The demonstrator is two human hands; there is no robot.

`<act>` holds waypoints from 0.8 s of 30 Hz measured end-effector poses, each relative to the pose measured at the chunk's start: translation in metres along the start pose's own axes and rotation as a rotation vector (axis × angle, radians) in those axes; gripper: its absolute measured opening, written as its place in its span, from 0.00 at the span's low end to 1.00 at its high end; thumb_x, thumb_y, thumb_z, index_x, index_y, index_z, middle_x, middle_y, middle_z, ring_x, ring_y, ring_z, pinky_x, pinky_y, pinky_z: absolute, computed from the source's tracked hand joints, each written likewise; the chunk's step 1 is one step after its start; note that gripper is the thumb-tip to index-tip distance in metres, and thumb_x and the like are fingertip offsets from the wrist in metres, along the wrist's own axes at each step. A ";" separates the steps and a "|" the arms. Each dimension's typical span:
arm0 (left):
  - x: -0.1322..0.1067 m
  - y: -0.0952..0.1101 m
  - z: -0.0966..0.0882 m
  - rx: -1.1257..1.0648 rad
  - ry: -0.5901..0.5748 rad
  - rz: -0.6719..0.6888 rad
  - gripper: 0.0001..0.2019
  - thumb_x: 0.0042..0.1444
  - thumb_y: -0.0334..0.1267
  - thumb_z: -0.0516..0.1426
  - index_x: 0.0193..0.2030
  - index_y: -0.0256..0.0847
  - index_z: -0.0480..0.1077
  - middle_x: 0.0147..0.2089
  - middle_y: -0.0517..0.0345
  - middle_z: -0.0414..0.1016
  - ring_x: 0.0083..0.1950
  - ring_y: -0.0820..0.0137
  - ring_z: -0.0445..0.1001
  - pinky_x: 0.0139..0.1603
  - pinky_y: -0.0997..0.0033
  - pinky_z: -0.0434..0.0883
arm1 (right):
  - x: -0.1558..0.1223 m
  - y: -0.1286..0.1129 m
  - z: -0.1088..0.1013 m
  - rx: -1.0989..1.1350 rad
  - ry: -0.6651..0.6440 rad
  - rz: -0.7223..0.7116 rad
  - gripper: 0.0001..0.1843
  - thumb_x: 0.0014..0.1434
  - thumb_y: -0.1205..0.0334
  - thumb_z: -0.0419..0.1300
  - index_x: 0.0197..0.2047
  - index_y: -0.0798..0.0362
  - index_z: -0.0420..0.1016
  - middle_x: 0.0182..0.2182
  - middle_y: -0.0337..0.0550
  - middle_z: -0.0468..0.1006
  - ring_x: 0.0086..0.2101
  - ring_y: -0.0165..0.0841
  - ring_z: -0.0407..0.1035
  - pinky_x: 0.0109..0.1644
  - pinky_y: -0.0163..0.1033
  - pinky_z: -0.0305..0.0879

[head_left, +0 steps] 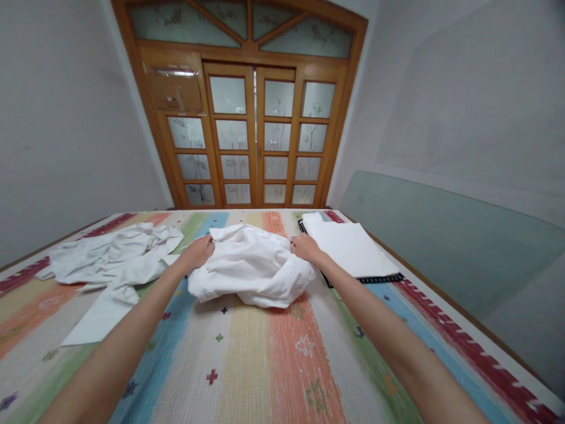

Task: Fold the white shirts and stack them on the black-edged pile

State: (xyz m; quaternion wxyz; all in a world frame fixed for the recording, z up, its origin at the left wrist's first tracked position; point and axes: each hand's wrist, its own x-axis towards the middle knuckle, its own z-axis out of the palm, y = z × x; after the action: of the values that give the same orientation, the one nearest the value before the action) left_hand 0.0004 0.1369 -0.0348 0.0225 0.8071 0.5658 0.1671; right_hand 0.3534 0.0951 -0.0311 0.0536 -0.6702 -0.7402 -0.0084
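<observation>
A crumpled white shirt (251, 268) lies in the middle of a bed covered by a striped, many-coloured sheet (247, 359). My left hand (197, 251) grips the shirt's left edge, fingers closed on the cloth. At the shirt's right edge my right hand (304, 247) pinches the fabric in the same way. Both arms stretch forward over the sheet.
A heap of crumpled white garments (112, 256) lies at the left, with a flat white piece (99, 318) below it. A folded white stack on a dark cloth (351, 247) sits at the right. A wooden glazed door (251, 135) stands behind the bed; walls on both sides.
</observation>
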 end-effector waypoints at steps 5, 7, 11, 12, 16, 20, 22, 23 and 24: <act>-0.007 -0.020 0.047 -0.109 0.021 -0.022 0.19 0.59 0.46 0.42 0.39 0.39 0.70 0.48 0.40 0.78 0.52 0.54 0.75 0.55 0.56 0.69 | 0.010 -0.003 0.022 0.087 -0.137 -0.075 0.16 0.65 0.61 0.53 0.50 0.56 0.78 0.50 0.54 0.79 0.49 0.41 0.72 0.48 0.38 0.64; -0.011 -0.026 0.060 -0.170 0.116 -0.040 0.21 0.59 0.48 0.42 0.42 0.39 0.70 0.51 0.40 0.77 0.56 0.55 0.73 0.59 0.55 0.67 | 0.010 -0.004 0.025 0.089 -0.113 -0.072 0.16 0.65 0.61 0.53 0.49 0.56 0.78 0.50 0.55 0.78 0.49 0.42 0.71 0.50 0.38 0.63; -0.019 -0.033 0.071 -0.255 0.199 -0.087 0.23 0.58 0.52 0.43 0.46 0.40 0.72 0.55 0.44 0.76 0.59 0.55 0.71 0.62 0.56 0.65 | 0.007 -0.008 0.029 0.080 -0.051 -0.036 0.17 0.66 0.63 0.50 0.51 0.57 0.76 0.50 0.57 0.77 0.50 0.43 0.70 0.51 0.41 0.62; -0.020 -0.034 0.071 -0.265 0.198 -0.094 0.24 0.58 0.53 0.44 0.46 0.41 0.72 0.55 0.45 0.76 0.59 0.56 0.71 0.62 0.57 0.65 | 0.005 -0.009 0.029 0.080 -0.049 -0.029 0.17 0.67 0.62 0.49 0.50 0.57 0.76 0.50 0.57 0.77 0.50 0.43 0.70 0.51 0.41 0.62; -0.021 -0.034 0.068 -0.277 0.164 -0.087 0.27 0.58 0.55 0.43 0.48 0.39 0.72 0.57 0.44 0.75 0.60 0.56 0.71 0.63 0.58 0.64 | -0.004 -0.009 0.024 0.069 0.007 0.036 0.17 0.66 0.61 0.50 0.49 0.57 0.76 0.48 0.56 0.77 0.50 0.42 0.70 0.51 0.40 0.62; -0.021 -0.032 0.068 -0.248 0.176 -0.049 0.27 0.59 0.53 0.42 0.50 0.37 0.71 0.57 0.42 0.75 0.59 0.56 0.71 0.62 0.56 0.65 | -0.022 -0.001 0.008 0.039 0.203 0.182 0.17 0.65 0.57 0.52 0.46 0.59 0.76 0.48 0.60 0.76 0.51 0.44 0.69 0.50 0.41 0.62; -0.023 -0.029 0.067 -0.195 0.188 -0.071 0.27 0.60 0.52 0.41 0.50 0.35 0.70 0.55 0.39 0.75 0.58 0.55 0.72 0.61 0.55 0.66 | -0.034 0.006 -0.004 0.116 0.183 0.258 0.21 0.66 0.52 0.50 0.40 0.58 0.78 0.43 0.59 0.78 0.47 0.44 0.71 0.47 0.41 0.64; -0.024 -0.026 0.066 -0.155 0.197 -0.105 0.27 0.60 0.52 0.42 0.50 0.34 0.70 0.54 0.37 0.76 0.57 0.53 0.73 0.60 0.54 0.66 | -0.041 0.011 -0.010 0.190 0.117 0.282 0.25 0.67 0.48 0.48 0.35 0.58 0.79 0.38 0.58 0.79 0.43 0.43 0.73 0.44 0.40 0.65; -0.026 -0.023 0.065 -0.109 0.207 -0.148 0.27 0.60 0.52 0.42 0.50 0.33 0.69 0.53 0.35 0.75 0.57 0.51 0.73 0.59 0.53 0.67 | -0.049 0.014 -0.015 0.282 0.026 0.289 0.31 0.66 0.43 0.46 0.30 0.57 0.78 0.33 0.57 0.80 0.38 0.41 0.74 0.40 0.39 0.66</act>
State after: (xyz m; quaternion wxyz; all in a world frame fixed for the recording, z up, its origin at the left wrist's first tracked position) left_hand -0.0093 0.1312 -0.1078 0.0204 0.7393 0.6131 0.2778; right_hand 0.3734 0.0469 -0.0217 0.1571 -0.7551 -0.6295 0.0947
